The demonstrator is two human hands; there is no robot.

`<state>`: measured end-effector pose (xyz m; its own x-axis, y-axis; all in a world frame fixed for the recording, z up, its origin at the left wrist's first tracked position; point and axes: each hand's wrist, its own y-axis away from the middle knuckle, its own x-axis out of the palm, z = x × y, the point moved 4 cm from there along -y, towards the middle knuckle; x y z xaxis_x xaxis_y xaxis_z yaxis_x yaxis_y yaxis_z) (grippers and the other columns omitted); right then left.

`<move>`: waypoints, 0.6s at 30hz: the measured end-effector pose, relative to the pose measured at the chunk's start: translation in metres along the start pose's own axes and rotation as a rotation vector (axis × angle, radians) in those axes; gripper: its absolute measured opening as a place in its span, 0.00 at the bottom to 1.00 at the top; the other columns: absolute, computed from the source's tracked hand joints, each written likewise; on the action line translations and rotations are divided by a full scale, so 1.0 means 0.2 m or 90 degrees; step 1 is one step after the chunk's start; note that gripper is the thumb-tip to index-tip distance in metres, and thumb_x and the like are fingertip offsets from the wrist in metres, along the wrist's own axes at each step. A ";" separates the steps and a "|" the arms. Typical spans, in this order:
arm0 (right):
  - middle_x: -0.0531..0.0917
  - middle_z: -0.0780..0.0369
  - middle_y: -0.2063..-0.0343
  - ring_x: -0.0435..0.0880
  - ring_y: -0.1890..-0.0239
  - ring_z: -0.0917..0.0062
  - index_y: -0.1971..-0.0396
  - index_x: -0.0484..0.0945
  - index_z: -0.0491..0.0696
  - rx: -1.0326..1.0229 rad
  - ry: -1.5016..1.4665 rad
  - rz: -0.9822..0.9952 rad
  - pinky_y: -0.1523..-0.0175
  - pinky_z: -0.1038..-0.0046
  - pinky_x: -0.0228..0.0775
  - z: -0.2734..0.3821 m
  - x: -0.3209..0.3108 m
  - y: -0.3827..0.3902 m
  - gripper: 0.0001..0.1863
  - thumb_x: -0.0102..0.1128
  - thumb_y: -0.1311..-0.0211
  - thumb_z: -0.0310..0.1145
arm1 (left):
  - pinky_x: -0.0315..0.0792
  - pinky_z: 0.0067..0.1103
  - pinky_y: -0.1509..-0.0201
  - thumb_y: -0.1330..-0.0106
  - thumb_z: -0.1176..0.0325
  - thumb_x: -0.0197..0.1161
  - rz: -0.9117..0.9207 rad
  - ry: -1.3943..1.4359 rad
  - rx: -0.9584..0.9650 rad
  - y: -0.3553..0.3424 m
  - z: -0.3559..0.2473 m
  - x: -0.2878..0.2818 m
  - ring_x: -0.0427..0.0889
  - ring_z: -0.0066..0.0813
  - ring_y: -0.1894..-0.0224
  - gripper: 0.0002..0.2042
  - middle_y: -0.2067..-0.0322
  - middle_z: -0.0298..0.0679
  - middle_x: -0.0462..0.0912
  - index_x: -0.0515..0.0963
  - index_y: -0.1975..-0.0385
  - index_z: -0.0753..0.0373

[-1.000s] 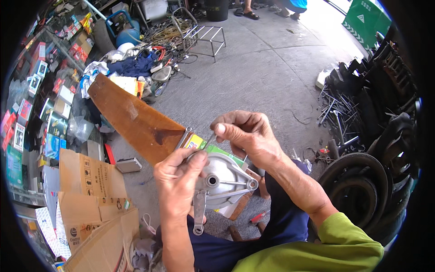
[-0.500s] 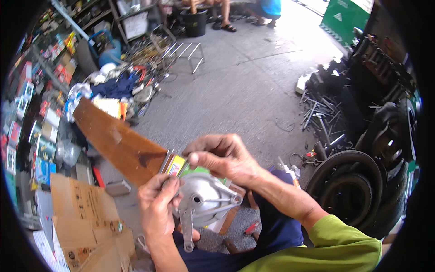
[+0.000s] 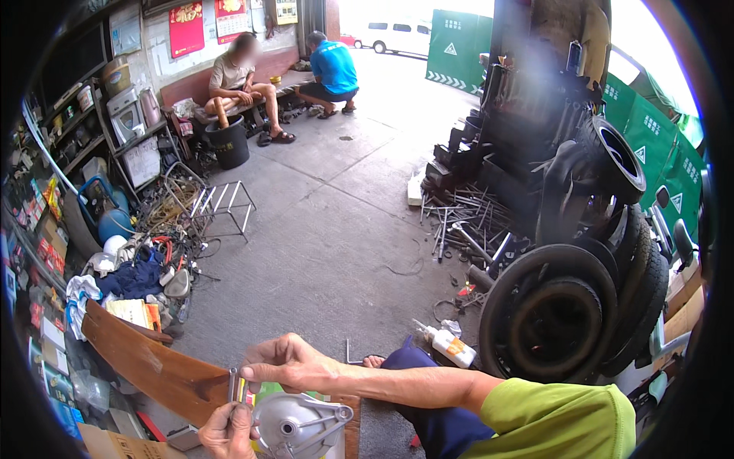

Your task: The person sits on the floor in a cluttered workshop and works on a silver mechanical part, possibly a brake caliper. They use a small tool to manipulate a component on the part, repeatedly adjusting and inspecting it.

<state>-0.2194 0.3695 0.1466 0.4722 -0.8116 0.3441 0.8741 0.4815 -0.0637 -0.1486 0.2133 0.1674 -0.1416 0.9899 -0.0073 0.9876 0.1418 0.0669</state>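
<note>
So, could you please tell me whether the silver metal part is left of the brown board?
No, the silver metal part is to the right of the brown board.

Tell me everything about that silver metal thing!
The silver metal thing looks cast, with a raised middle, a dark round hole, and ribs to a ringed lug at upper right. Its rounded face points toward the camera. It sits at the picture's bottom, right of the left hand; whether they touch is unclear.

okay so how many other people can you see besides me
2. One person sits on the wooden bench at the back; the other person, in a blue top, squats near the bench's right end. More could be hidden behind the dark clutter at right.
</note>
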 end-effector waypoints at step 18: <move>0.80 0.67 0.79 0.76 0.72 0.85 0.70 0.81 0.40 -0.054 0.036 -0.033 0.66 0.78 0.69 0.01 0.04 -0.01 0.20 0.64 0.38 0.45 | 0.60 0.11 0.78 0.35 0.73 0.62 0.011 0.058 -0.044 0.00 0.01 -0.02 0.68 0.14 0.81 0.06 0.79 0.31 0.77 0.80 0.64 0.69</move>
<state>-0.2176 0.3630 0.1510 0.4294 -0.8536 0.2950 0.9030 0.4103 -0.1273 -0.1484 0.2095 0.1655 -0.1331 0.9875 0.0844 0.9834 0.1209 0.1353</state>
